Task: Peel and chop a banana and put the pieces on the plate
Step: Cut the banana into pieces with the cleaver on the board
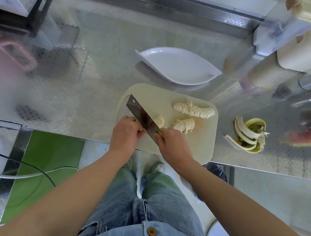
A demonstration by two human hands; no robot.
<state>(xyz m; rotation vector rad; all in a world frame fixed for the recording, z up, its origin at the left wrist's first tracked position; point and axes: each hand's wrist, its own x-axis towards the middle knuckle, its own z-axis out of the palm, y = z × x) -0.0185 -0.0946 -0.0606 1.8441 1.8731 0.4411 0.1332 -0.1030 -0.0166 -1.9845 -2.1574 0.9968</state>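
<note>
Peel (248, 133) off, slicing nearly done, centre-frame plate (179, 66) unfilled.
Right hand (175, 143) grips cleaver (141, 113); left hand (125, 133) curled, contents hidden.

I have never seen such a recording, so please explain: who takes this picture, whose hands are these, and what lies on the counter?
No machine here: a person wears a camera on the head, so you look down at their own arms. The right hand grips a cleaver over a pale cutting board. The left hand is curled beside the blade; what it holds is hidden. Sliced banana lies on the board, the peel beside it, the white plate behind, with nothing on it.
</note>
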